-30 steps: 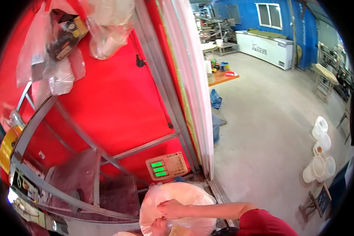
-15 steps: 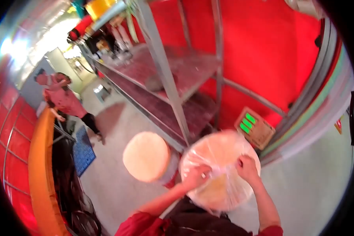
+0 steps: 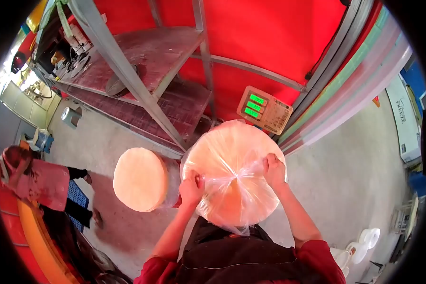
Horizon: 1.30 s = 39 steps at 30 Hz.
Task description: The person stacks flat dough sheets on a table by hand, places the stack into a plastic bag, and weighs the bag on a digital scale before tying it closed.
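Observation:
A wide stack of thin, pale round sheets point(image 3: 222, 142) stands in front of me, wrapped in a clear plastic bag point(image 3: 236, 203). The bag's film is drawn to a twisted or knotted point at the centre of the top. My left hand point(image 3: 192, 188) is closed on one end of the gathered film, at the stack's left side. Closed on the opposite end, my right hand point(image 3: 273, 171) is at the right side. The film stretches between both hands. What supports the stack is hidden beneath it.
Left of it stands another stack of round sheets point(image 3: 141, 180). A digital scale display point(image 3: 265, 109) with green readouts is just behind. A metal shelf point(image 3: 151, 52) rises ahead, and strip curtains point(image 3: 345, 90) hang right. A person point(image 3: 45, 182) walks at left; a stool point(image 3: 71, 117) stands farther back.
My view has turned right and downward. My hands have moved apart, pulling the film ends outward from the gathered centre. The person at left has come closer.

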Available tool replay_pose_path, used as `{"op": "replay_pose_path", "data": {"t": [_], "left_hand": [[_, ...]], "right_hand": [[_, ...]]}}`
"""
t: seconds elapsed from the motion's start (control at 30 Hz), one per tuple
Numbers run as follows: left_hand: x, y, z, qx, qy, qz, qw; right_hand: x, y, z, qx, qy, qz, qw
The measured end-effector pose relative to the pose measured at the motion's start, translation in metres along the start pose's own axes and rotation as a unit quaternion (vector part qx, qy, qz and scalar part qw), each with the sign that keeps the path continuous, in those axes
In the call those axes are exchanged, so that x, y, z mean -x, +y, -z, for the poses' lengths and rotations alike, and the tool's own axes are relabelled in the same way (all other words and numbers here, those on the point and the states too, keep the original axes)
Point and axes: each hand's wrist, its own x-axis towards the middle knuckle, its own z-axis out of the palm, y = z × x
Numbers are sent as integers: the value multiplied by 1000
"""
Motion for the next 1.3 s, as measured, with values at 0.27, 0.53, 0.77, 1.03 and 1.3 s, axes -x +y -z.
{"op": "replay_pose_path", "data": {"t": [0.27,0.53,0.77,1.03,1.3], "left_hand": [[-31,80,2,731,-263,51,628],[-16,14,-23,401,-375,27,835],[-56,30,-9,449,-352,-47,820],[-77,76,-49,110,-323,-280,897],[-95,75,-63,249,-332,-117,902]], "right_hand": [[-27,-91,24,-800,-24,-271,535],[-37,-21,-19,-559,14,-447,698],[-40,-37,20,-563,18,-286,775],[-2,-102,43,-235,72,-75,966],[112,-129,11,43,5,-347,937]]}}
